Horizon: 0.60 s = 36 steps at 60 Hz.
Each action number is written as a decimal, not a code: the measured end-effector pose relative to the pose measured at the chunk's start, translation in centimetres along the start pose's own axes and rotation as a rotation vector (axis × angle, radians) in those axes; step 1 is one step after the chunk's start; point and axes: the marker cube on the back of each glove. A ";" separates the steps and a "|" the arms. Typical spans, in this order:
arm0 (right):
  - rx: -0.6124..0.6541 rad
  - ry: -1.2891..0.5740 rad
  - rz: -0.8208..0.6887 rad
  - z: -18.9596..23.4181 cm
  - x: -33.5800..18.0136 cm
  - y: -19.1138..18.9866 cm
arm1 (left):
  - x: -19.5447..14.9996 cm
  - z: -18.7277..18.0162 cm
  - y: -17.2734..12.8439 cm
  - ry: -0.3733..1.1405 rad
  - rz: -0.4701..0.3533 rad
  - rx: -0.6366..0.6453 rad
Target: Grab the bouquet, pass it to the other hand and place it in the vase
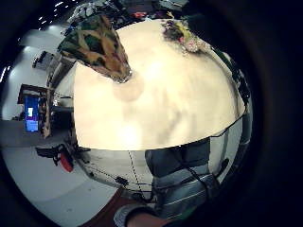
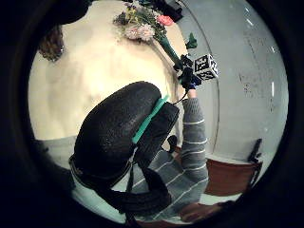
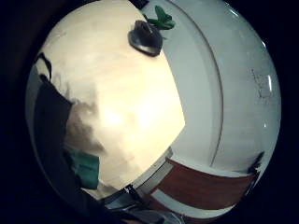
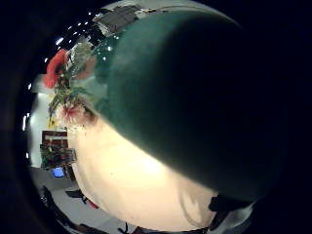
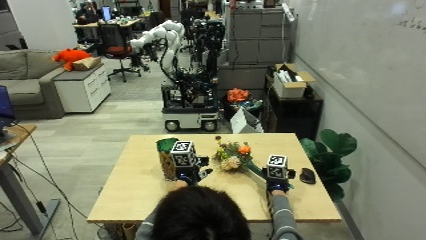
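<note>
Though half hidden, bouquet (image 5: 233,154) in right hand (image 5: 275,181)

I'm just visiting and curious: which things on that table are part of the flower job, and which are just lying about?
Part of the job:
- bouquet, stem held in the right hand
- vase, standing on the table
- left hand, beside the vase

Just lying about:
- dark mouse-like object at the table's right edge
- green potted plant beside the table

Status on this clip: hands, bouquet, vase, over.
Right hand grips the bouquet by its stems. Left hand near the vase, fingers unseen. Bouquet not yet passed. Mouse off to the right, not in the way.
</note>
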 end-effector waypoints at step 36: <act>0.163 -0.773 0.096 -9.8 -2.7 -2.8 | 0.0 -3.9 -1.4 0.168 0.003 0.154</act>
